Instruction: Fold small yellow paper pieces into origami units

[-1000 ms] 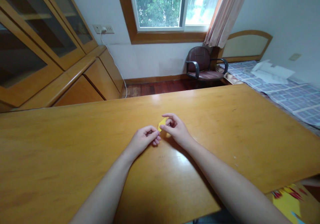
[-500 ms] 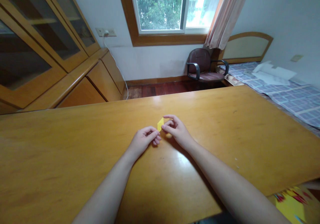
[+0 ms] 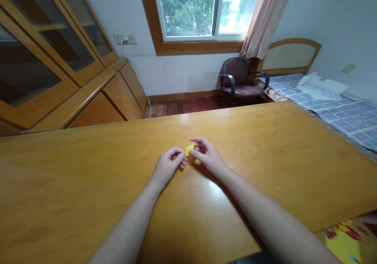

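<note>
A small folded piece of yellow paper (image 3: 189, 149) is held between my two hands, above the middle of the wooden table (image 3: 112, 201). The thumb and fingers of my left hand (image 3: 171, 161) pinch its lower left corner. My right hand (image 3: 207, 155) has its thumb against the paper's right side, with the index finger raised and curved over the top. Its other fingers are curled behind, partly hidden by the thumb and paper.
Yellow sheets (image 3: 343, 244) and red pieces lie on a lower surface at the bottom right. Beyond the table stand a brown armchair (image 3: 237, 77) and a bed with a checked cover (image 3: 338, 110). A glass-doored cabinet (image 3: 70, 79) lines the left wall.
The yellow paper has tilted, its upper tip now leaning to the right. My left hand has shifted slightly up and left, and the right index finger has moved a little.
</note>
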Tool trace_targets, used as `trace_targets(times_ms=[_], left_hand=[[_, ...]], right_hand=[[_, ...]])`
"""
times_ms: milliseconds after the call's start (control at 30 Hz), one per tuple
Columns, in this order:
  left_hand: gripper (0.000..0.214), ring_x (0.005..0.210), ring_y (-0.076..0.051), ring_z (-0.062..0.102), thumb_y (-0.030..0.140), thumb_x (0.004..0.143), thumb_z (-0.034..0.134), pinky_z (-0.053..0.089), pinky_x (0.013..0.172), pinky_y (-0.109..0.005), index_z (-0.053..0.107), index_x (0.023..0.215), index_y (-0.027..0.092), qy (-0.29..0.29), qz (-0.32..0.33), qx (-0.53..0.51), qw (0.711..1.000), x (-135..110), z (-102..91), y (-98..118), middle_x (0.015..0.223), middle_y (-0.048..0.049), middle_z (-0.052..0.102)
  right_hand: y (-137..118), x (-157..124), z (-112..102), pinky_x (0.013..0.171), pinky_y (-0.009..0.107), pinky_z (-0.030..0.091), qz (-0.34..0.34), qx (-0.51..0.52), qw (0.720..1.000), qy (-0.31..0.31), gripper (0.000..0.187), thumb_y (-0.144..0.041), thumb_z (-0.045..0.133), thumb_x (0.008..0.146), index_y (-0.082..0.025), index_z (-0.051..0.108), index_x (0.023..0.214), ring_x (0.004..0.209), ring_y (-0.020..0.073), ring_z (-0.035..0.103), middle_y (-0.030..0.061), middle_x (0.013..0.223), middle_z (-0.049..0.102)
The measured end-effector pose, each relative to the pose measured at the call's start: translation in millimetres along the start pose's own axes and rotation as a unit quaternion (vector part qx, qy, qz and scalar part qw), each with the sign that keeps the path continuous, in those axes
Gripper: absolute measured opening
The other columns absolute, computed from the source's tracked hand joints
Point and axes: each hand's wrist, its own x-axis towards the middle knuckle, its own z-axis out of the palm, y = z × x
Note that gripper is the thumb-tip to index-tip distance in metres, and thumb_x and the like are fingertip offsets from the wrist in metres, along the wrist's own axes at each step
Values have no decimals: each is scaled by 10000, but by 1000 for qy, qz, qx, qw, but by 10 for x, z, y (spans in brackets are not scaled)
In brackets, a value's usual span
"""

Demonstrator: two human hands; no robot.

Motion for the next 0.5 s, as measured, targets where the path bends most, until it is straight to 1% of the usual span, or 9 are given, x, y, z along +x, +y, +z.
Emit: trace_targets(times_ms=[67,200,367,500], left_hand=[[251,544,-123,608,396,777,700,504,555,-234,612,765,160,-4,-4,7,1000,-8,16,5,614,-1,661],[234,573,-132,629,391,792,686,517,584,-238,620,781,167,-3,-4,31,1000,-14,34,9,631,0,665],[259,599,-150,659,424,791,688,531,595,-248,632,791,171,15,7,62,998,-10,32,17,655,2,662],[262,580,-140,653,422,790,685,529,587,-243,608,774,172,11,8,65,998,-9,32,27,657,18,634]], right_hand=[[-1,-6,-11,650,255,430,4,-1,1000,2,419,-324,747,745,-209,597,1119,716,120,551,-17,827,579],[-2,-16,-28,608,251,406,17,-25,999,-16,369,-343,727,769,-206,609,1090,650,115,530,-33,756,573],[19,-15,-23,610,248,396,-3,-57,998,-16,328,-319,723,767,-206,613,1054,637,108,514,-45,745,544],[42,-15,-16,631,250,396,-22,-101,995,-12,270,-287,698,781,-199,618,1023,660,111,518,-40,756,539]])
